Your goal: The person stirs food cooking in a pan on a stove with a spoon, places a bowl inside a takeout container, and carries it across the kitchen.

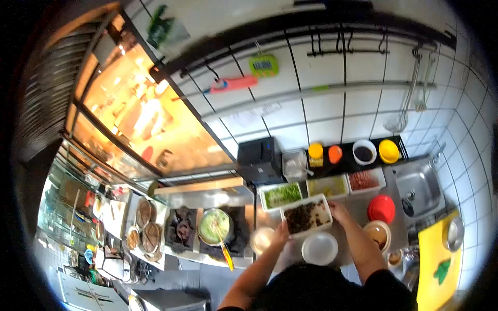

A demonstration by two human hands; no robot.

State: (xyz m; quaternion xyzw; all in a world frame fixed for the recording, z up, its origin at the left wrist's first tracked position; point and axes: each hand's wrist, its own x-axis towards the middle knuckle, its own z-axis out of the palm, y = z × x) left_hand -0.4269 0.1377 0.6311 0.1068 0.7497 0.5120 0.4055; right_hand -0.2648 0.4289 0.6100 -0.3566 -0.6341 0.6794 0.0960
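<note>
A white rectangular food container [325,220] with dark brown chopped food [302,217] in it is held between my two hands, slightly tilted in view. My left hand [282,233] grips its left end, and my right hand [340,213] grips its right end. Just beyond it stand a container of chopped greens [281,195], one with yellowish pieces [328,187] and one with reddish minced food [364,180]. Nearer my body, a round white bowl [319,248] sits between my forearms. Beside my left wrist is a pale round container [263,240].
At left, a pan [214,227] of pale green food with a yellow-handled utensil [226,255] sits on the stove. A red round container [381,209] and a brown-filled tub [377,235] stand right, near a sink [418,186] and yellow board [438,259].
</note>
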